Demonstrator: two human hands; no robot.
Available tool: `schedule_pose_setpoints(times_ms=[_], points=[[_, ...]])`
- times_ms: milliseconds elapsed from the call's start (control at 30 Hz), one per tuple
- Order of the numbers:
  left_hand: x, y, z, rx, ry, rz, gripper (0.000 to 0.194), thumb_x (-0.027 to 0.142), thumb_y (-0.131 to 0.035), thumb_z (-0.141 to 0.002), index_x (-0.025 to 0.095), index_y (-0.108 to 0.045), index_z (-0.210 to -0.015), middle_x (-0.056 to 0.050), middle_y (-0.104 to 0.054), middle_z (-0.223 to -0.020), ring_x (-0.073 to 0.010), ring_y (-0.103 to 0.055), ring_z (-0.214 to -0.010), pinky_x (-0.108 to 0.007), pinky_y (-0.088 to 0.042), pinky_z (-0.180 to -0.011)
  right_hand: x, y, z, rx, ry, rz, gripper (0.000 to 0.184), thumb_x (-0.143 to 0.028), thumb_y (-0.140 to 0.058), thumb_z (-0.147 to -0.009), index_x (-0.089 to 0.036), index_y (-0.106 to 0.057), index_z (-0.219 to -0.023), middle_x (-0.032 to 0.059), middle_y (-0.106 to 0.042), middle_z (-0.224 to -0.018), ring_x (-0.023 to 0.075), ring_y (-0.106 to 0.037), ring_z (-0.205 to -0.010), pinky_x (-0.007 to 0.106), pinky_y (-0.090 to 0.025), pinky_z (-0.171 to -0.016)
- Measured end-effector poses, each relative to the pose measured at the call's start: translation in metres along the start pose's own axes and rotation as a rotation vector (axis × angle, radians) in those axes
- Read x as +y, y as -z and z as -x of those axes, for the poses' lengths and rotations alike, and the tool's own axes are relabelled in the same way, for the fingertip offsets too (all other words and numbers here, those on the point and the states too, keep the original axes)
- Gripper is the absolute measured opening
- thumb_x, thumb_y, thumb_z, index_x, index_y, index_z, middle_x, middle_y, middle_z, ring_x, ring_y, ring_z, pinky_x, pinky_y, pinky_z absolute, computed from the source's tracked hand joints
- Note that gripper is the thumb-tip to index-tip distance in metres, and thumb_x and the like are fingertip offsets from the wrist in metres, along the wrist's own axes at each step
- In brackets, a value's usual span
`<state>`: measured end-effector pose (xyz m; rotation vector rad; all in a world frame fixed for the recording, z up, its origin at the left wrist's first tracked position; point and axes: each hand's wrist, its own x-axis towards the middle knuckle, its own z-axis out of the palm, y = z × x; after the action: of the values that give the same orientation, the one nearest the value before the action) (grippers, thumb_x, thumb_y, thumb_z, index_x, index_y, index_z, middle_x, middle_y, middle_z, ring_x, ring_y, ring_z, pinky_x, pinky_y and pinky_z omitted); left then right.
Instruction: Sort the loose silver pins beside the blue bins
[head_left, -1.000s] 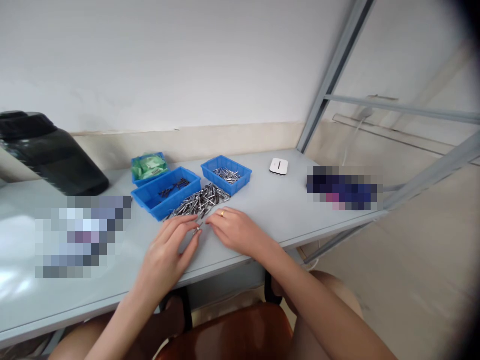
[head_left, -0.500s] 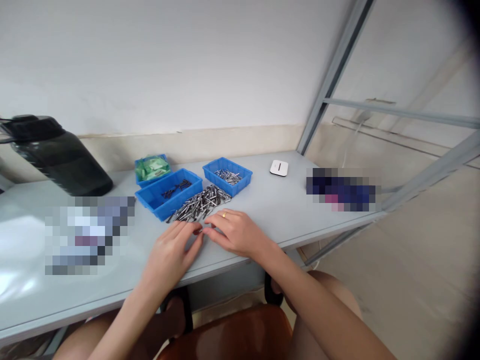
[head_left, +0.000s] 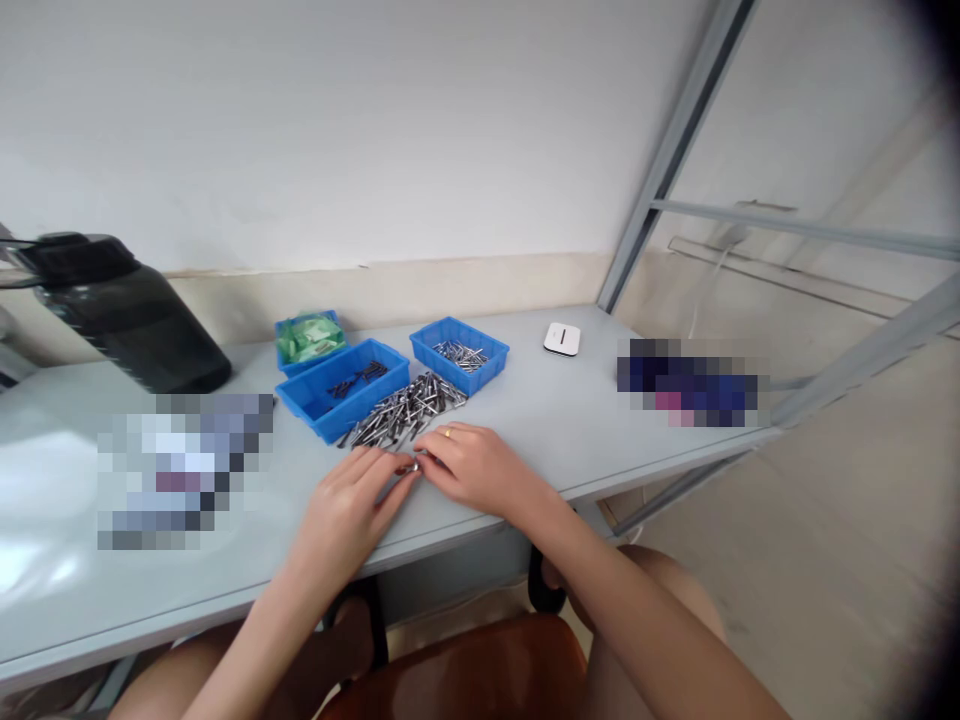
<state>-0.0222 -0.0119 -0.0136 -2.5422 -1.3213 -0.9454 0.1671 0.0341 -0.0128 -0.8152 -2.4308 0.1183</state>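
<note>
Both hands have drawn together since the first frame: my left hand point(head_left: 349, 505) has shifted toward my right hand point(head_left: 476, 470), and their fingertips now meet at a small metal piece point(head_left: 415, 466). Below them lies a smooth, pale grey table point(head_left: 525, 420). Three ribless-looking details aside, I see glossy blue plastic: a long tray point(head_left: 301, 410) with dark, thin pieces inside, a short tray point(head_left: 480, 380) with shiny slim pins, and a back tray point(head_left: 282, 345) holding a crinkled, see-through green bag point(head_left: 311, 338). Off to the right sits a flat white box point(head_left: 562, 339) with rounded corners.

On the left, I have thumb and forefinger closed on the metal piece, the other fingers curled beside them. On the right, the fingers bend inward and the tips reach the same piece; I cannot tell whether they pinch it. The piece looks short and silvery, mostly hidden by fingers, just in front of the loose pile of metal pins point(head_left: 401, 410), whose straight, narrow shafts cross at all angles, bright and dark mixed.
</note>
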Motion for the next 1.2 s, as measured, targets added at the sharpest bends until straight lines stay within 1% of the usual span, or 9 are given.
schedule_pose_setpoints(times_ms=[167,333,433,533,633,700,900,1067,1200], points=[[0.0029,0.0013,-0.0013,-0.011,-0.018,0.005,0.011,0.022,-0.048,-0.095,0.017,-0.057,-0.096,-0.005,-0.065,-0.090,-0.0193,-0.060,-0.082,-0.032,-0.048,-0.075,0.0018,-0.0020,0.0009,-0.006,0.010,-0.015,0.014,-0.020,-0.045,-0.094,-0.017,-0.059,-0.095,0.0036,-0.064,-0.084,0.0155,-0.058,-0.083,0.027,-0.043,-0.076],[0.0037,-0.0010,0.0003,0.019,0.034,-0.011,0.013,0.024,-0.049,-0.094,0.018,-0.056,-0.102,-0.008,-0.064,-0.101,-0.0200,-0.061,-0.093,-0.032,-0.049,-0.084,0.0015,-0.0005,0.0010,-0.014,0.010,-0.017,0.015,-0.020,-0.045,-0.094,-0.017,-0.059,-0.096,0.0036,-0.064,-0.085,0.0158,-0.058,-0.083,0.028,-0.043,-0.076],[0.0027,-0.0015,0.0017,0.006,0.065,-0.023,0.014,0.025,-0.048,-0.094,0.017,-0.055,-0.104,-0.007,-0.065,-0.096,-0.0199,-0.063,-0.087,-0.032,-0.049,-0.079,-0.0005,0.0025,0.0016,-0.022,0.008,-0.038,0.014,-0.020,-0.046,-0.092,-0.018,-0.059,-0.098,0.0030,-0.065,-0.085,0.0161,-0.058,-0.084,0.028,-0.044,-0.076],[0.0020,-0.0004,0.0014,-0.026,0.069,-0.041,0.014,0.026,-0.047,-0.094,0.017,-0.056,-0.100,-0.006,-0.066,-0.089,-0.0202,-0.063,-0.080,-0.032,-0.049,-0.072,-0.0028,0.0054,0.0025,-0.007,-0.007,-0.067,0.013,-0.025,-0.050,-0.091,-0.018,-0.059,-0.097,0.0026,-0.065,-0.083,0.0163,-0.058,-0.082,0.028,-0.044,-0.074],[0.0021,0.0007,0.0003,-0.040,0.071,-0.048,0.013,0.025,-0.047,-0.094,0.016,-0.056,-0.095,-0.006,-0.065,-0.084,-0.0204,-0.061,-0.075,-0.032,-0.048,-0.068,-0.0032,0.0063,0.0029,0.037,-0.021,-0.101,0.019,-0.034,-0.050,-0.093,-0.018,-0.059,-0.098,0.0032,-0.066,-0.085,0.0163,-0.059,-0.083,0.028,-0.044,-0.075],[0.0024,0.0009,-0.0003,-0.047,0.083,-0.044,0.013,0.026,-0.047,-0.094,0.016,-0.056,-0.093,-0.005,-0.063,-0.082,-0.0203,-0.060,-0.074,-0.032,-0.048,-0.067,-0.0020,0.0054,0.0027,0.058,-0.021,-0.092,0.022,-0.035,-0.046,-0.095,-0.017,-0.060,-0.096,0.0037,-0.066,-0.086,0.0164,-0.060,-0.083,0.028,-0.044,-0.076],[0.0028,-0.0001,-0.0011,-0.018,0.058,-0.049,0.012,0.024,-0.047,-0.094,0.016,-0.056,-0.097,-0.006,-0.065,-0.086,-0.0204,-0.061,-0.078,-0.032,-0.047,-0.072,0.0027,-0.0003,0.0019,0.076,-0.061,0.001,0.019,-0.023,-0.041,-0.097,-0.017,-0.059,-0.096,0.0038,-0.067,-0.085,0.0157,-0.061,-0.081,0.027,-0.043,-0.074],[0.0019,0.0000,-0.0005,-0.040,0.055,-0.026,0.013,0.024,-0.047,-0.094,0.016,-0.057,-0.098,-0.007,-0.065,-0.089,-0.0209,-0.061,-0.081,-0.033,-0.048,-0.074,0.0031,-0.0016,0.0020,0.018,-0.036,0.018,0.016,-0.022,-0.044,-0.095,-0.018,-0.060,-0.091,0.0028,-0.066,-0.081,0.0157,-0.060,-0.080,0.027,-0.043,-0.074],[0.0017,0.0003,0.0007,-0.050,0.044,-0.008,0.012,0.024,-0.048,-0.094,0.017,-0.057,-0.098,-0.006,-0.065,-0.089,-0.0205,-0.060,-0.081,-0.034,-0.049,-0.074,0.0023,-0.0007,0.0020,0.008,-0.026,0.003,0.016,-0.022,-0.044,-0.095,-0.018,-0.060,-0.091,0.0028,-0.065,-0.081,0.0155,-0.059,-0.080,0.027,-0.043,-0.074]])
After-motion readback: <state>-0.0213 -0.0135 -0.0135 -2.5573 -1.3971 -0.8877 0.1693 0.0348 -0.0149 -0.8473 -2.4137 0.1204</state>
